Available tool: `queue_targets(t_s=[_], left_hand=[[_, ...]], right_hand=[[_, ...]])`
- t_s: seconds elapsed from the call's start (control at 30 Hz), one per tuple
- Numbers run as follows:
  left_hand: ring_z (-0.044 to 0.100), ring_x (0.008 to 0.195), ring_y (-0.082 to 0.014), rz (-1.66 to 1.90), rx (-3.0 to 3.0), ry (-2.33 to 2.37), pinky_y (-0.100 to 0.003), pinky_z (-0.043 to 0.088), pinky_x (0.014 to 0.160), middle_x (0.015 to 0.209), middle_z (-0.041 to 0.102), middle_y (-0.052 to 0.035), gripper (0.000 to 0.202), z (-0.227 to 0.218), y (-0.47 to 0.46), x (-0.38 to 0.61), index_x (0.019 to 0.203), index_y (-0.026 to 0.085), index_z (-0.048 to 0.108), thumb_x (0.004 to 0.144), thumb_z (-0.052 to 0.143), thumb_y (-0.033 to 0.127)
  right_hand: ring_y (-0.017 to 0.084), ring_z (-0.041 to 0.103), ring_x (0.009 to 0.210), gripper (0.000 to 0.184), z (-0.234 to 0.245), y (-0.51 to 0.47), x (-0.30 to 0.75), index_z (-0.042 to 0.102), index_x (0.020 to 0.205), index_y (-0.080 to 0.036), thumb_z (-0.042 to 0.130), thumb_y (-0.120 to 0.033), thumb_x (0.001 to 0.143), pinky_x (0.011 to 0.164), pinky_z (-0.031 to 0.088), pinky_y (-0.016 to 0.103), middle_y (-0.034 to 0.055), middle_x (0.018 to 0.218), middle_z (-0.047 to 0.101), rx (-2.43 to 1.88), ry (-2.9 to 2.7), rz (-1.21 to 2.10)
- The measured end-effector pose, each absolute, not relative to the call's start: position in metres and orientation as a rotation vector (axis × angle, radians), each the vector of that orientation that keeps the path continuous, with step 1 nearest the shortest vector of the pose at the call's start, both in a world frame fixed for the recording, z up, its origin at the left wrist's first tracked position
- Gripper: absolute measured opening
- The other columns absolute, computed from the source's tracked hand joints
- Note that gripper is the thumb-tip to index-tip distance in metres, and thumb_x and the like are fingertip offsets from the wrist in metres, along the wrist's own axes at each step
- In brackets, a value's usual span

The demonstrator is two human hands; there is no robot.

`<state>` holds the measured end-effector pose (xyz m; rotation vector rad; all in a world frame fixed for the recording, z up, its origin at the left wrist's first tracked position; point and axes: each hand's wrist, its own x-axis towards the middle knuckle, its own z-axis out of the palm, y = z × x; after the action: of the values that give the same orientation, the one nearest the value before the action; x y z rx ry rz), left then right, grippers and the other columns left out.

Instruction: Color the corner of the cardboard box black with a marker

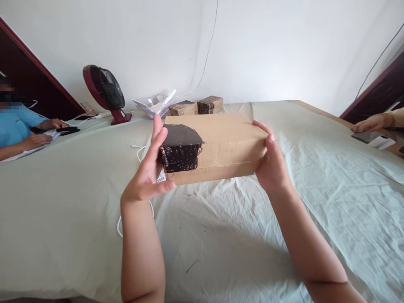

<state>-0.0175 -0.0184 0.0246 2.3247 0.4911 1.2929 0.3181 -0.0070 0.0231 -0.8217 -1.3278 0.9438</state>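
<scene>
A brown cardboard box (pixel 227 141) is held up above the cloth-covered table, between my two hands. Its left end carries a black, scribbled patch over the top and front faces. My left hand (pixel 150 168) presses against the left end, with the thumb near the lower front edge and the fingers up along the side. On the right end, my right hand (pixel 273 164) grips the box, its thumb by the upper corner and the other fingers partly hidden behind. The underside of the box is out of sight.
Two patterned boxes (pixel 211 104) stand by the wall beside a white basket (pixel 153 109). A dark red fan (pixel 107 90) is at back left. A white cable (pixel 120 225) lies left. People sit at both sides; a hand (pixel 374 123) shows at right. Pale green cloth (pixel 78 219) covers the table.
</scene>
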Motion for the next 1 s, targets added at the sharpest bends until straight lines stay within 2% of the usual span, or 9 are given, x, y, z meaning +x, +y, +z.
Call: queue_targets(t_s=[0.13, 0.27, 0.4, 0.53, 0.63, 0.77, 0.87, 0.93, 1.0], left_hand=[[-0.011, 0.174, -0.0347, 1.465, 2.107, 0.632, -0.053, 0.003, 0.144, 0.188, 0.004, 0.0133, 0.086, 0.021, -0.015, -0.008, 0.174, 0.047, 0.029, 0.100, 0.067, 0.068], [-0.009, 0.174, -0.0336, 1.571, 2.028, 0.837, -0.057, 0.000, 0.143, 0.187, 0.012, 0.0126, 0.093, 0.016, -0.010, 0.005, 0.171, 0.052, 0.034, 0.092, 0.082, 0.062], [0.013, 0.174, -0.0353, 1.627, 1.731, 0.917, -0.062, 0.023, 0.141, 0.186, 0.023, 0.0036, 0.109, 0.018, -0.013, 0.017, 0.172, 0.051, 0.027, 0.084, 0.092, 0.055], [0.046, 0.161, -0.0396, 1.523, 1.303, 0.970, -0.057, 0.047, 0.130, 0.170, 0.054, -0.0087, 0.090, 0.021, -0.019, 0.024, 0.156, 0.034, 0.055, 0.079, 0.094, 0.058], [0.059, 0.150, -0.0425, 1.520, 1.156, 0.900, -0.055, 0.056, 0.122, 0.153, 0.069, -0.0125, 0.088, 0.017, -0.017, 0.025, 0.143, 0.027, 0.067, 0.068, 0.100, 0.059], [0.060, 0.148, -0.0421, 1.648, 1.100, 0.846, -0.056, 0.055, 0.122, 0.146, 0.073, -0.0119, 0.094, 0.007, -0.006, 0.028, 0.142, 0.028, 0.068, 0.062, 0.102, 0.064], [0.059, 0.149, -0.0432, 1.468, 1.193, 0.876, -0.059, 0.050, 0.126, 0.148, 0.071, -0.0135, 0.104, -0.004, 0.001, 0.032, 0.148, 0.028, 0.064, 0.058, 0.105, 0.061], [0.054, 0.153, -0.0447, 1.250, 1.322, 0.903, -0.064, 0.043, 0.129, 0.155, 0.066, -0.0162, 0.114, -0.009, 0.005, 0.032, 0.156, 0.029, 0.057, 0.058, 0.107, 0.058], [0.042, 0.162, -0.0434, 1.160, 1.440, 0.933, -0.067, 0.032, 0.134, 0.168, 0.053, -0.0163, 0.122, -0.011, 0.007, 0.028, 0.168, 0.034, 0.042, 0.065, 0.103, 0.061]], right_hand=[[0.045, 0.049, 0.153, 0.065, 0.016, -0.006, 0.317, 0.056, 0.149, -0.044, 0.062, -0.074, 0.091, 0.115, 0.053, 0.066, 0.0031, 0.156, 0.056, -0.804, -1.410, 0.807], [0.048, 0.044, 0.155, 0.082, 0.010, -0.007, 0.313, 0.041, 0.161, -0.048, 0.057, -0.082, 0.088, 0.116, 0.049, 0.071, 0.0063, 0.159, 0.047, -0.702, -1.537, 0.521], [0.050, 0.039, 0.157, 0.100, 0.012, -0.011, 0.308, 0.020, 0.169, -0.052, 0.052, -0.093, 0.083, 0.105, 0.055, 0.069, 0.0072, 0.168, 0.035, -0.650, -1.581, 0.377], [0.050, 0.039, 0.157, 0.101, 0.013, -0.012, 0.306, 0.018, 0.168, -0.055, 0.052, -0.094, 0.081, 0.106, 0.055, 0.071, 0.0052, 0.170, 0.028, -0.527, -1.646, 0.233], [0.050, 0.034, 0.161, 0.104, 0.010, -0.008, 0.307, 0.017, 0.169, -0.056, 0.057, -0.095, 0.080, 0.112, 0.052, 0.073, 0.0040, 0.173, 0.024, -0.511, -1.671, 0.210], [0.046, 0.027, 0.167, 0.109, 0.002, 0.002, 0.312, 0.006, 0.171, -0.059, 0.062, -0.093, 0.084, 0.116, 0.049, 0.076, 0.0044, 0.176, 0.024, -0.642, -1.621, 0.445], [0.043, 0.028, 0.168, 0.115, -0.001, 0.008, 0.315, -0.003, 0.170, -0.059, 0.063, -0.094, 0.083, 0.118, 0.048, 0.077, 0.0043, 0.178, 0.026, -0.660, -1.625, 0.594], [0.042, 0.029, 0.168, 0.117, 0.000, 0.010, 0.318, -0.005, 0.170, -0.058, 0.066, -0.092, 0.083, 0.122, 0.044, 0.077, 0.0040, 0.178, 0.027, -0.637, -1.608, 0.564], [0.041, 0.031, 0.167, 0.120, 0.006, 0.010, 0.322, -0.004, 0.171, -0.056, 0.071, -0.088, 0.082, 0.127, 0.038, 0.077, 0.0049, 0.176, 0.031, -0.615, -1.618, 0.499]])
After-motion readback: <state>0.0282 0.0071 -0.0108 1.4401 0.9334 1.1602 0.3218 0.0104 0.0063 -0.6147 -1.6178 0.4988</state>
